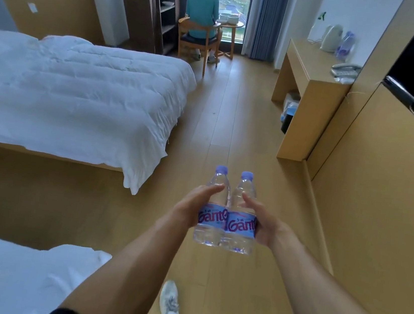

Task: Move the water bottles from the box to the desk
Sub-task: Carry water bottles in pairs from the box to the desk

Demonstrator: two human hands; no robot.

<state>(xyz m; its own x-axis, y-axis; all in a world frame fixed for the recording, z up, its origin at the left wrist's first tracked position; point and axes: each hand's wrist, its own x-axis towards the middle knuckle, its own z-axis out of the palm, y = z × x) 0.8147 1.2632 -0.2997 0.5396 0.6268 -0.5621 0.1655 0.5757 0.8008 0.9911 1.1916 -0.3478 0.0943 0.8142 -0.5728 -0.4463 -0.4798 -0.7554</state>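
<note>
**Two bottles in hand, bench ahead**

We carry two water bottles, one in each hand, upright and touching side by side over the floor. Our left hand (189,211) wraps the left bottle (213,207), thumb laid across its shoulder; our right hand (261,223) grips the right bottle (241,214) the same way. The remaining fingers curl behind the labels (we cannot see them).

We judge the task to be mid-way: these two are out of the box but not yet set down. The bench (309,65) stands well ahead of our fingers and to their right, against the wall. On it we count one bottle (346,46) already standing, beside one kettle (330,38), with one telephone (345,69) nearer us. The box itself is out of view, so how many bottles remain we cannot tell.

One other person (201,11) sits far beyond the fingers at the window, and two beds lie to the left.
</note>
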